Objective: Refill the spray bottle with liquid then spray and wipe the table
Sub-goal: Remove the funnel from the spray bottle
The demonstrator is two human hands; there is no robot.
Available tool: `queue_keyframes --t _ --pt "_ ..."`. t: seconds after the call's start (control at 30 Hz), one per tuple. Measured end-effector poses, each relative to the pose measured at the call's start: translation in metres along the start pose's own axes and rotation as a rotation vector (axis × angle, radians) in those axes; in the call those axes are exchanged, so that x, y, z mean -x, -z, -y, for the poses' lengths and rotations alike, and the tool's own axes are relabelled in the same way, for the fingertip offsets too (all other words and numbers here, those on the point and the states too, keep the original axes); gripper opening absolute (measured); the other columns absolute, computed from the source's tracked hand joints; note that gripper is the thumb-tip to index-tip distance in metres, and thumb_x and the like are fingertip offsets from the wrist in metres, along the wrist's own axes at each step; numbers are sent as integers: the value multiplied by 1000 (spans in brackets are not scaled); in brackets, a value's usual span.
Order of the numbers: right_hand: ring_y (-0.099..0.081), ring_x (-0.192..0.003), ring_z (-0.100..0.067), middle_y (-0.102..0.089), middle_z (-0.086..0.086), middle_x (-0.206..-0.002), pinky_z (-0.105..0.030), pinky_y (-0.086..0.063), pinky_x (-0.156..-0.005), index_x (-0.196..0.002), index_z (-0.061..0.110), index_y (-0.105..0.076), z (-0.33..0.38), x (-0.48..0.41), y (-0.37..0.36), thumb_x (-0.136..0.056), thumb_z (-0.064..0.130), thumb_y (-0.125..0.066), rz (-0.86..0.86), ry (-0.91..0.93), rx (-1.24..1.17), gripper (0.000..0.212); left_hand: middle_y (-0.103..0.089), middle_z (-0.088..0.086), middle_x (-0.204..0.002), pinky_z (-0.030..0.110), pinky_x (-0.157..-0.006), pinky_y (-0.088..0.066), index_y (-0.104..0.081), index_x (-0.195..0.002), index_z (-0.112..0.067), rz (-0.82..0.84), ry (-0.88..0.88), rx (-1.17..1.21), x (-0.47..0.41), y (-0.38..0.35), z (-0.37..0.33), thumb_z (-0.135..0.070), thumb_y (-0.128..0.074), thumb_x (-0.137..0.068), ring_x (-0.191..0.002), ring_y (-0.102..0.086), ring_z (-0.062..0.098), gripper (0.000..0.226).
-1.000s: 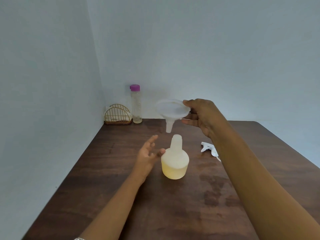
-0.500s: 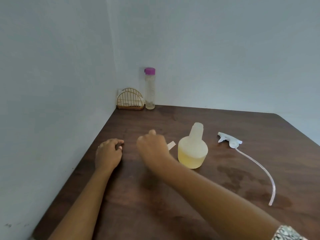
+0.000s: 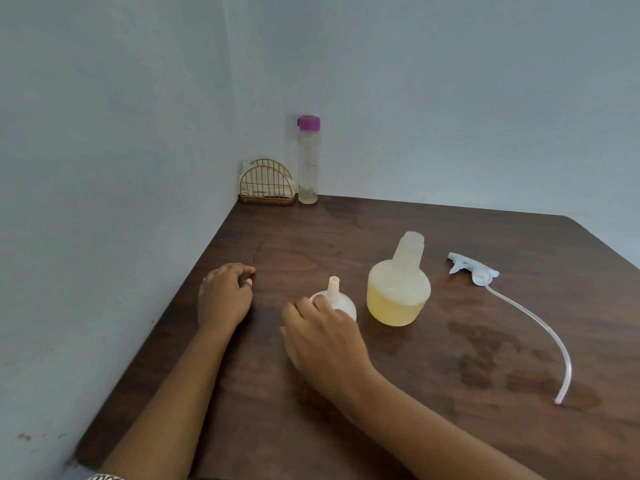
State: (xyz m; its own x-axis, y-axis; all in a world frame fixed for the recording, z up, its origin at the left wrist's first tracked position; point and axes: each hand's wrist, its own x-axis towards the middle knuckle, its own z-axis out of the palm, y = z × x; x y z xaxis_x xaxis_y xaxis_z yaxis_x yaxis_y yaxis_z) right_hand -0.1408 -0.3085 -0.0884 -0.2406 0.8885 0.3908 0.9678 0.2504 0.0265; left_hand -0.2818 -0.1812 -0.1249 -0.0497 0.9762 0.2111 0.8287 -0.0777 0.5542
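Note:
The translucent spray bottle stands uncapped on the brown table, holding yellow liquid in its lower part. Its white spray head lies to the right, its clear tube curving toward the front. A white funnel sits upside down, spout up, just left of the bottle. My right hand covers the funnel's wide end, fingers curled over it. My left hand rests on the table further left, loosely curled and holding nothing.
A tall clear bottle with a purple cap and a gold wire napkin holder stand in the back corner against the walls. Dark wet-looking patches mark the table right of my right arm.
My right hand brought the funnel down from above the spray bottle and set it upside down on the table left of it. My left hand moved left onto the table.

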Motion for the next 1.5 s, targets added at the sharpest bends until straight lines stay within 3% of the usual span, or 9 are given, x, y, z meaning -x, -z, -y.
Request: queue_keyframes --t 0.07,0.17,0.33,0.4,0.5,0.67,0.97,1.2,1.5 --pt "-59 -76 -14 -62 3 -87 -23 -47 -53 -87 21 -57 -11 15 2 -81 31 -51 -110 -111 -124 12 -58 0 -133 43 -109 -35 -64 -118 -25 12 -13 -18 -1 -1 1 -21 -56 -92 -126 -46 24 28" --pt "-49 -103 -12 -48 3 -117 -15 -41 -81 -118 22 -47 -28 24 3 -82 27 -59 -201 -344 -419 38 -56 1 -135 45 -112 -32 -61 -121 -26 35 -27 -68 0 -1 0 -26 -57 -92 -129 -44 25 30" --pt "-26 -131 -4 -26 14 -143 -20 -26 -107 -148 26 -14 -32 9 -12 -80 23 -72 -33 -538 -806 89 -54 1 -137 46 -114 -28 -59 -124 -27 49 -40 -101 1 -2 -1 -30 -56 -92 -132 -42 25 32" --pt "-29 -135 -12 -29 7 -147 -18 -23 -105 -148 23 -17 -31 -4 -22 -80 21 -71 16 -538 -763 87 -53 2 -138 47 -114 -27 -58 -124 -27 48 -38 -121 0 -2 -2 -31 -55 -92 -132 -42 25 33" --pt "-40 -125 -18 -43 0 -135 -18 -29 -93 -140 18 -33 -34 -28 -36 -80 19 -70 4 -540 -654 70 -48 2 -143 50 -116 -21 -54 -129 -28 69 -17 -164 0 -4 -7 -36 -53 -93 -136 -36 25 37" --pt "-43 -121 -22 -47 -5 -129 -27 -36 -94 -128 11 -43 -57 -86 -61 -81 18 -70 -17 -666 -618 54 -32 3 -154 56 -117 -13 -40 -141 -30 170 -56 -250 -16 -13 -18 -48 -43 -95 -145 -21 25 49" --pt "-41 -128 -27 -43 -11 -137 -36 -36 -102 -130 7 -42 -136 -205 -116 -82 17 -71 -122 -956 -617 57 -11 2 -161 61 -113 -4 -15 -150 -36 265 -97 -349 -41 -31 -20 -62 -22 -94 -149 -4 25 62" --pt "-49 -123 -30 -55 -14 -129 -36 -40 -100 -127 6 -46 -189 -256 -147 -81 17 -70 -189 -965 -602 53 1 0 -162 60 -114 1 -1 -151 -39 284 -96 -376 -43 -36 -19 -62 -15 -94 -149 5 25 63" --pt "-48 -123 -30 -51 -13 -131 -35 -38 -98 -128 5 -43 -208 -278 -158 -81 21 -71 -189 -920 -511 57 3 0 -162 60 -114 2 1 -150 -39 276 -99 -375 -41 -37 -19 -62 -14 -94 -149 7 25 63"
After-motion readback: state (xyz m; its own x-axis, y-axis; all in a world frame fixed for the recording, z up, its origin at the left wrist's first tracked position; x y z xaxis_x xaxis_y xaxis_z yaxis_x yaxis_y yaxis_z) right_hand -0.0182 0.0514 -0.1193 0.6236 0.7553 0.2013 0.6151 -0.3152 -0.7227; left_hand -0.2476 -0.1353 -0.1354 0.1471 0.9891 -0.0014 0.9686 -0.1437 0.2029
